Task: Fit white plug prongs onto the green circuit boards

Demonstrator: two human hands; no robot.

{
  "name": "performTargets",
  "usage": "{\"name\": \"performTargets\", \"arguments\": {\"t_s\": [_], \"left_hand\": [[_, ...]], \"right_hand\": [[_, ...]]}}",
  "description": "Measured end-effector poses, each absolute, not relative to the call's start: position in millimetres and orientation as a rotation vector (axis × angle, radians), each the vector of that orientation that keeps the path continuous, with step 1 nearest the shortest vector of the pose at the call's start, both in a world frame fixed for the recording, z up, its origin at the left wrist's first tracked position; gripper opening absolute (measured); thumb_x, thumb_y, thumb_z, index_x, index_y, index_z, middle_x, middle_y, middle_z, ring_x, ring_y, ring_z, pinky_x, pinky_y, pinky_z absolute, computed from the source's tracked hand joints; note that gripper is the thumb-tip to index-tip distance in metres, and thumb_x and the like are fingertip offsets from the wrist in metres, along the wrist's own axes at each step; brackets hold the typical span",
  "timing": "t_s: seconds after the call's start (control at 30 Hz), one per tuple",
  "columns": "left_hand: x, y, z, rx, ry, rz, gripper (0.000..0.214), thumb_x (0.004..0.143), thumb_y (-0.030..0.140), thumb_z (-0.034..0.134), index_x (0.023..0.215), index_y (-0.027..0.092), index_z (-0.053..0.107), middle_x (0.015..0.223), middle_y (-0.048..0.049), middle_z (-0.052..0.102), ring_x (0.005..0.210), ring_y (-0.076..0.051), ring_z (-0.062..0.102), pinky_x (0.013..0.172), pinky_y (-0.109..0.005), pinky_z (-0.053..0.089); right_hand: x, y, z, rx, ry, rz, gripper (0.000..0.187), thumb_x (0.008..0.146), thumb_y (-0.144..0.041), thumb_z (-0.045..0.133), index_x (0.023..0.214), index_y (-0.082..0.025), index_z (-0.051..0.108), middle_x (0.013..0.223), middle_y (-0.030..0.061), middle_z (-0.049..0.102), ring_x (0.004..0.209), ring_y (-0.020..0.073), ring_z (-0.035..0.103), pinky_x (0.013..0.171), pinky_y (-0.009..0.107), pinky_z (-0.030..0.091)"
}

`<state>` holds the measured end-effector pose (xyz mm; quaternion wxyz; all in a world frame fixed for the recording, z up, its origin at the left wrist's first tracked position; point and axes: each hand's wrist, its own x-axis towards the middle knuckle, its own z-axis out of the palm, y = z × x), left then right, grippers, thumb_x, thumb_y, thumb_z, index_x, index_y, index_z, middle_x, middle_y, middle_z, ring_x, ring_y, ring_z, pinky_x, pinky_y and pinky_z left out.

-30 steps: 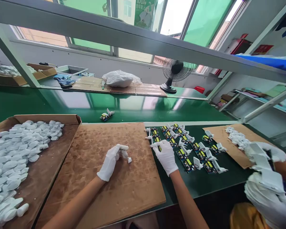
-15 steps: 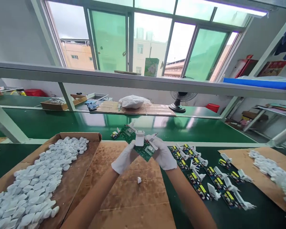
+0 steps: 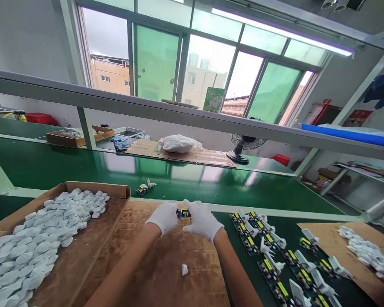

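Note:
Both my hands wear white gloves and meet over the brown cardboard sheet (image 3: 153, 251). Between them is a circuit board (image 3: 184, 213), component side up, with yellow and dark parts showing. My left hand (image 3: 164, 217) grips its left end. My right hand (image 3: 203, 221) wraps round its right end, thumb on the near side and fingers on the far side. The gloves cover much of the board. A small white plastic piece (image 3: 184, 269) lies on the cardboard nearer to me. Beyond my hands, one small board with a white part (image 3: 145, 186) rests on the green bench.
At left, a shallow cardboard box (image 3: 96, 187) holds many white plastic pieces (image 3: 35, 243). Several boards with white housings (image 3: 259, 230) lie at right, beside a cardboard sheet with white parts (image 3: 365, 247). A shelf beam (image 3: 166, 113) crosses above the bench; a fan (image 3: 243, 145) stands behind.
The board has turned from its green underside to its component side and come down to the cardboard. The white plug-shaped housing no longer shows between my hands. My view has tilted.

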<state>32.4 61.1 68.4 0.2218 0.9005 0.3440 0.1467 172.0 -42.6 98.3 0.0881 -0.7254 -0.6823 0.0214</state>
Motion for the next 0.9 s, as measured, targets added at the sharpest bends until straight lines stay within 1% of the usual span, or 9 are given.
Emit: {"name": "performTargets", "arguments": {"t_s": [0.07, 0.13, 0.2, 0.3, 0.37, 0.5, 0.67, 0.77, 0.9], "left_hand": [[38.8, 49.5, 66.8, 2.544, 0.949, 0.327, 0.024, 0.059, 0.023, 0.061, 0.079, 0.012, 0.065, 0.081, -0.0218, 0.063, 0.084, -0.038, 0.060, 0.075, -0.049, 0.045], [43.3, 38.4, 70.2, 2.599, 0.951, 0.279, 0.037, 0.055, 0.029, 0.065, 0.087, 0.011, 0.064, 0.085, -0.0226, 0.063, 0.086, -0.039, 0.060, 0.075, -0.050, 0.046], [45.3, 29.8, 75.9, 2.680, 0.953, 0.244, 0.050, 0.056, 0.034, 0.066, 0.100, 0.010, 0.061, 0.092, -0.0223, 0.062, 0.090, -0.038, 0.059, 0.077, -0.050, 0.047], [44.3, 24.2, 81.6, 2.766, 0.949, 0.194, 0.056, 0.060, 0.030, 0.062, 0.112, 0.012, 0.055, 0.099, -0.0201, 0.062, 0.097, -0.034, 0.059, 0.083, -0.045, 0.046], [41.3, 25.5, 81.9, 2.759, 0.927, 0.155, 0.056, 0.060, 0.030, 0.062, 0.112, 0.013, 0.054, 0.099, -0.0182, 0.064, 0.096, -0.032, 0.060, 0.082, -0.041, 0.048], [33.4, 36.3, 79.7, 2.681, 0.788, 0.068, 0.063, 0.058, 0.046, 0.063, 0.112, 0.016, 0.053, 0.098, -0.0143, 0.067, 0.089, -0.031, 0.064, 0.076, -0.037, 0.050], [31.0, 51.2, 83.3, 2.635, 0.588, 0.129, 0.061, 0.060, 0.057, 0.059, 0.105, 0.016, 0.057, 0.097, -0.0106, 0.068, 0.086, -0.027, 0.065, 0.075, -0.031, 0.048], [29.6, 54.5, 89.3, 2.638, 0.674, 0.244, 0.054, 0.060, 0.058, 0.059, 0.093, 0.016, 0.058, 0.088, -0.0099, 0.068, 0.078, -0.026, 0.064, 0.067, -0.029, 0.046], [18.9, 51.5, 102.8, 2.627, 0.720, 0.418, 0.051, 0.058, 0.057, 0.064, 0.092, 0.019, 0.056, 0.082, -0.0076, 0.067, 0.074, -0.025, 0.063, 0.064, -0.029, 0.043]], "right_hand": [[174.2, -37.2, 85.6, -2.232, -2.065, 0.137, 0.090, 0.056, -0.041, 0.073, 0.135, -0.014, 0.039, 0.116, 0.0193, 0.059, 0.107, 0.0355, 0.054, 0.091, 0.049, 0.039], [177.9, -35.9, 79.6, -2.223, -2.100, 0.174, 0.092, 0.055, -0.042, 0.072, 0.136, -0.016, 0.037, 0.111, 0.0164, 0.062, 0.100, 0.0331, 0.059, 0.085, 0.043, 0.044], [179.4, -37.7, 79.2, -2.197, -2.128, 0.201, 0.090, 0.057, -0.042, 0.069, 0.137, -0.019, 0.034, 0.106, 0.0129, 0.065, 0.097, 0.0311, 0.061, 0.080, 0.038, 0.045], [176.0, -40.0, 81.0, -2.151, -2.144, 0.239, 0.079, 0.061, -0.038, 0.066, 0.133, -0.020, 0.038, 0.098, 0.0108, 0.067, 0.090, 0.0297, 0.064, 0.075, 0.036, 0.047], [174.0, -39.7, 80.7, -2.117, -2.149, 0.277, 0.076, 0.062, -0.034, 0.065, 0.132, -0.020, 0.039, 0.099, 0.0095, 0.067, 0.088, 0.0273, 0.064, 0.074, 0.033, 0.047], [178.5, -38.5, 78.0, -1.896, -2.151, 0.466, 0.076, 0.059, -0.026, 0.068, 0.130, -0.023, 0.041, 0.107, 0.0053, 0.065, 0.092, 0.0217, 0.063, 0.080, 0.029, 0.047], [182.9, -40.7, 78.0, -1.691, -1.884, 0.593, 0.073, 0.056, -0.023, 0.072, 0.124, -0.021, 0.047, 0.099, 0.0024, 0.065, 0.088, 0.0184, 0.062, 0.083, 0.031, 0.048], [176.7, -42.6, 81.4, -1.654, -1.711, 0.548, 0.080, 0.055, -0.024, 0.076, 0.127, -0.020, 0.041, 0.102, 0.0037, 0.063, 0.090, 0.0174, 0.061, 0.085, 0.033, 0.047], [161.5, -49.2, 92.8, -1.581, -1.562, 0.561, 0.081, 0.053, -0.026, 0.079, 0.125, -0.022, 0.040, 0.098, 0.0026, 0.062, 0.086, 0.0162, 0.061, 0.083, 0.033, 0.048]]}}
